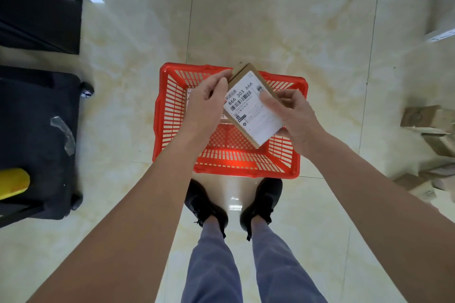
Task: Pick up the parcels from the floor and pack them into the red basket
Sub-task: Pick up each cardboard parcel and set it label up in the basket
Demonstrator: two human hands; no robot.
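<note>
Both hands' grip on parcel above marble-tiled floor

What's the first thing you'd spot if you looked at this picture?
The bright red basket on the pale floor, just ahead of the person's black shoes. Above it, the left hand and right hand hold a brown parcel with a white barcode label. More parcels lie at the right edge.

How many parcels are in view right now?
At least 5: one parcel held in both hands above the red basket, one labelled parcel already inside under the left hand, about three boxes on the floor at right. More may be hidden.
</note>
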